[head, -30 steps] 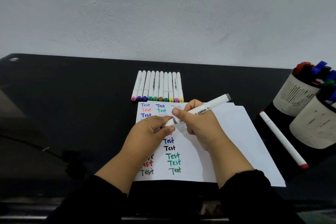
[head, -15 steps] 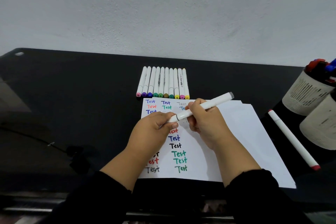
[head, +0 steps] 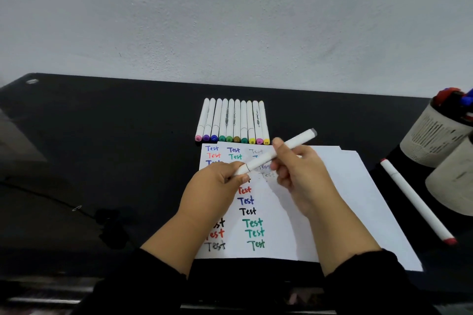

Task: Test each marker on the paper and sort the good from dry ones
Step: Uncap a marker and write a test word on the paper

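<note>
Hands [head: 217, 186] (two), ten markers [head: 233, 121]

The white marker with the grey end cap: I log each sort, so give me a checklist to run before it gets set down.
1. White marker with the grey end cap held: ok, left hand pinches its near end, right hand grips the barrel.
2. Near cap closed: cannot tell, left fingers cover it.
3. Test marks visible on the white paper sheet: ok, faint grey.
4. Row of ten white markers tidy: ok.
5. Loose red-tipped white marker apart from the row: ok.
</note>
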Motion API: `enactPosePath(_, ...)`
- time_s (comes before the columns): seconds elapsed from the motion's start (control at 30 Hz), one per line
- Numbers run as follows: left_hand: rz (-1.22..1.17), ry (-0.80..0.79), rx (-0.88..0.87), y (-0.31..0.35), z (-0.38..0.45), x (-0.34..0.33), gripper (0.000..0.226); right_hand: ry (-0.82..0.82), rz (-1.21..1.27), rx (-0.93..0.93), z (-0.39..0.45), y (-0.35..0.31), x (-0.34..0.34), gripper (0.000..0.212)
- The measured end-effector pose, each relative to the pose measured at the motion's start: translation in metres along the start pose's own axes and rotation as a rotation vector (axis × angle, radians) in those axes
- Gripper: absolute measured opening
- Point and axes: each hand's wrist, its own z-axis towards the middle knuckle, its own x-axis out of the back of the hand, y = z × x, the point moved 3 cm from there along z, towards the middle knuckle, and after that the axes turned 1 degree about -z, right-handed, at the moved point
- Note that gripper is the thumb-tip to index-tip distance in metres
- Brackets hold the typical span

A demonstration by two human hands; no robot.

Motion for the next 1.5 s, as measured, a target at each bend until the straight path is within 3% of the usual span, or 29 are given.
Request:
enactPosePath(0.07,0.035,0.003,0.006,0.0,-0.001,0.0,0.029,0.148,-0.069,0.074,-0.001,-0.007,0.014,0.032)
enactPosePath(0.17,0.067,-0.009,-0.008,0.003,-0.002,0.003,0.031,0.259,-0.529,0.366,-0.011,-0.02,0.025,0.027)
enactPosePath(0.3,0.076,-0.032,-0.026,0.011,-0.002,0.008,0.034,0.094,-1.151,0.693,-0.019,-0.019,0.015,0.037)
enactPosePath(0.4,0.044,-0.05,-0.032,0.011,-0.001,0.012,0.034,0.07,-1.338,0.852,-0.022,-0.014,0.008,0.031)
enactPosePath(0.53,-0.022,-0.179,0.018,0.009,-0.002,0.014,0.047,0.075,-1.331,0.944,-0.019,-0.011,0.012,0.029)
enactPosePath(0.73,0.223,-0.259,0.004,0.019,-0.007,0.016,0.056,0.185,-1.295,0.748,-0.013,-0.015,0.04,0.017)
enactPosePath(1.0,0.389,-0.314,-0.209,0.069,-0.004,-0.031,0.052,0.339,-1.031,0.64,-0.038,-0.054,0.088,0.007)
enactPosePath(1.2,0.503,-0.361,-0.349,0.102,0.006,-0.095,0.054,0.447,-0.673,0.6,-0.059,-0.082,0.138,0.016)
enactPosePath(1.5,0.576,-0.409,-0.47,0.102,0.013,-0.144,0.052,0.66,-0.555,0.664,-0.082,-0.095,0.208,0.015)
